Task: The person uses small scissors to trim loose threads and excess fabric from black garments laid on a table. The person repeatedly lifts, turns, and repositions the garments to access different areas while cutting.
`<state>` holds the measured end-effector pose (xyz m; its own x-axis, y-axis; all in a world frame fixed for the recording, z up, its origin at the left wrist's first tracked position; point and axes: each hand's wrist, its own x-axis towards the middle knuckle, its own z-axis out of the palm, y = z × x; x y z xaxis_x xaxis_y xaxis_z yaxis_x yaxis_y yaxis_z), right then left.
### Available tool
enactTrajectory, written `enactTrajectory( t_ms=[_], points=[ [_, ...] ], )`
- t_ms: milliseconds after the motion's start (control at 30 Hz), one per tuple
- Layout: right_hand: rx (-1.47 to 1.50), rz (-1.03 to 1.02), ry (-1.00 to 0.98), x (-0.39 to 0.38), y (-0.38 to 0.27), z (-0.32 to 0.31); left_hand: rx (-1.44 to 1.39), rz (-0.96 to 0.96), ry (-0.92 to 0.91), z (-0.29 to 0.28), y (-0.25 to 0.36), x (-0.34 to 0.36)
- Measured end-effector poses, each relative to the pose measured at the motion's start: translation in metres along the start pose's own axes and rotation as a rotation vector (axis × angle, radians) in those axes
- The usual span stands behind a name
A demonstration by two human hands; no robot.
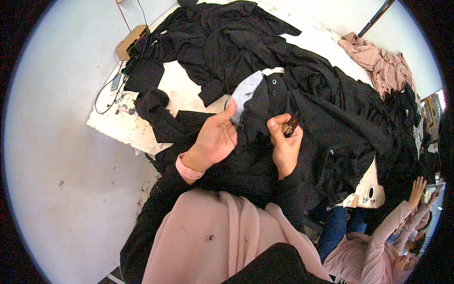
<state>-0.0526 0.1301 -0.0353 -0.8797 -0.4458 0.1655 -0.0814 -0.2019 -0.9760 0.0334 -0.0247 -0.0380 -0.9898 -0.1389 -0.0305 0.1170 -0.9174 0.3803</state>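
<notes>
My left hand [213,137], with a pink band at the wrist, is closed on a black garment [253,125], its thumb at the edge of a pale grey-blue inner piece [245,92]. Above my hands, the garment shows a strip with small round eyelets or buttons [274,86]. My right hand [286,146] is closed around a small dark tool [292,124], apparently thread snips, over the black cloth to the right of my left hand.
Black garments [227,33] are heaped on the worn white table [109,124]. A cardboard-coloured box with wires [132,42] and a remote [115,81] sit at the left. Pink cloth [378,64] lies at the back right. A co-worker [359,255] reaches up at the lower right.
</notes>
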Motion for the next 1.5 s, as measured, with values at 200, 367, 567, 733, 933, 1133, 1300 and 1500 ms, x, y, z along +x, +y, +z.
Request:
enactTrajectory(
  t_ms=[200,367,567,733,933,1133,1300,1500],
  points=[
    [-0.120,0.033,0.039,0.001,0.003,0.005,0.221,0.197,-0.120,-0.011,-0.014,-0.004],
    [-0.304,-0.147,0.142,-0.007,-0.028,0.003,0.713,0.239,0.076,-0.016,-0.010,-0.010],
    [-0.521,-0.467,0.083,-0.008,-0.041,0.013,1.013,0.437,-0.024,0.012,-0.016,-0.011],
    [-0.091,-0.285,0.286,-0.002,-0.030,0.010,1.025,0.206,0.076,0.003,-0.001,-0.014],
    [-0.253,-0.183,-0.006,0.013,0.006,0.007,0.502,0.552,-0.308,-0.027,0.014,-0.021],
    [-0.634,-0.596,-0.060,0.007,0.020,-0.005,1.547,-0.123,0.107,-0.030,0.094,-0.023],
    [-0.874,-0.682,-0.186,0.000,0.006,-0.001,1.631,0.314,-0.053,0.000,0.089,0.014],
    [-0.901,-0.800,-0.177,0.000,-0.002,0.000,1.995,-0.119,-0.235,0.029,0.065,0.066]
  ],
)
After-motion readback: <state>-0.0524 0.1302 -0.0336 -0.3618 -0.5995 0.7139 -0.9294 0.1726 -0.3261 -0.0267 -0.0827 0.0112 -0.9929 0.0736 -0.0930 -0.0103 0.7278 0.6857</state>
